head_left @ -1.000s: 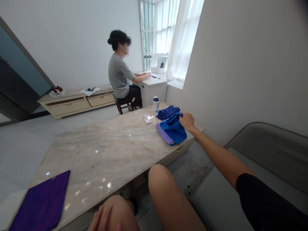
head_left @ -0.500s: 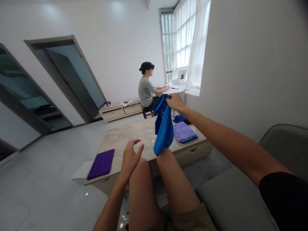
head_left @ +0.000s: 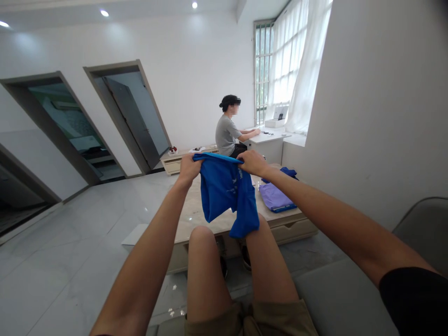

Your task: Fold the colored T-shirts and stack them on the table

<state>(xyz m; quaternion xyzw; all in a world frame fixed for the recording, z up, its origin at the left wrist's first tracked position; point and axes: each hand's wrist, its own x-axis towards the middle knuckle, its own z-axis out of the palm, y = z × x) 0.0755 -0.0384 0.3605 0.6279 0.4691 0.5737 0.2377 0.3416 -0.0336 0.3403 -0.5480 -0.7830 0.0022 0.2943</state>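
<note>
A blue cloth (head_left: 220, 182) with small white lettering hangs in front of me, over the near side of the table. Its top edge is pinched at the left corner by my left hand (head_left: 190, 169). Further right along that edge, my right hand (head_left: 252, 163) grips it too, fingers closed. The cloth droops unevenly, with a loose fold reaching lowest on the right near my knee. I cannot tell whether it is a shirt or a bag. Beside it on the table lies a stack of folded cloth with a lilac piece (head_left: 276, 197) on top.
The low marble-topped table (head_left: 185, 219) stands before my knees. At its right back lies a dark blue cloth (head_left: 290, 173). A person (head_left: 227, 133) in a grey shirt sits at a white desk (head_left: 269, 137) by the window. A grey sofa (head_left: 336, 289) is beneath me.
My left hand, empty and open before, has come up and taken hold of the blue cloth, which is now spread between both hands. My view has turned left and up.
</note>
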